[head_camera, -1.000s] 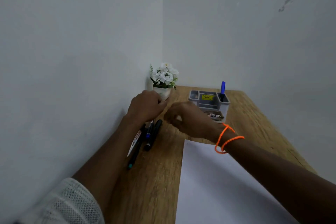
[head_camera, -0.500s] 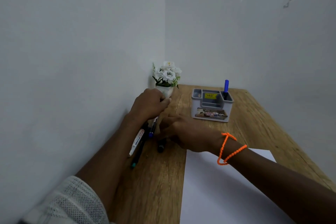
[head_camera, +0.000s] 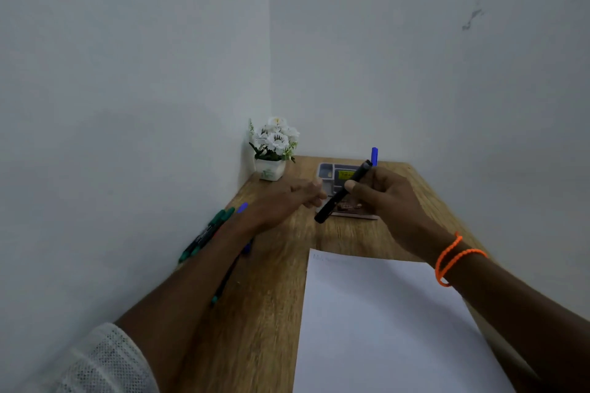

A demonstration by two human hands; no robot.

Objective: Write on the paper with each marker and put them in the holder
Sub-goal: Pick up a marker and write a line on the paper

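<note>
My right hand [head_camera: 388,198] grips a black marker [head_camera: 343,192] above the desk, in front of the grey holder [head_camera: 325,171]. The marker slants from upper right to lower left. A blue marker [head_camera: 374,156] stands upright in the holder. My left hand [head_camera: 287,198] hovers just left of the black marker's lower end, fingers loosely bent and holding nothing. Several more markers [head_camera: 207,234], green and blue capped, lie along the left wall, partly hidden under my left forearm. A white sheet of paper [head_camera: 383,322] lies near the front, with faint writing at its top left.
A small white pot of white flowers [head_camera: 274,147] stands in the back left corner. Walls close off the wooden desk [head_camera: 261,313] on the left and at the back. The desk's right edge runs diagonally past the paper.
My right hand has picked a black marker up off the desk and raised it in front of the holder. My left hand has left the markers by the wall and moved right.
</note>
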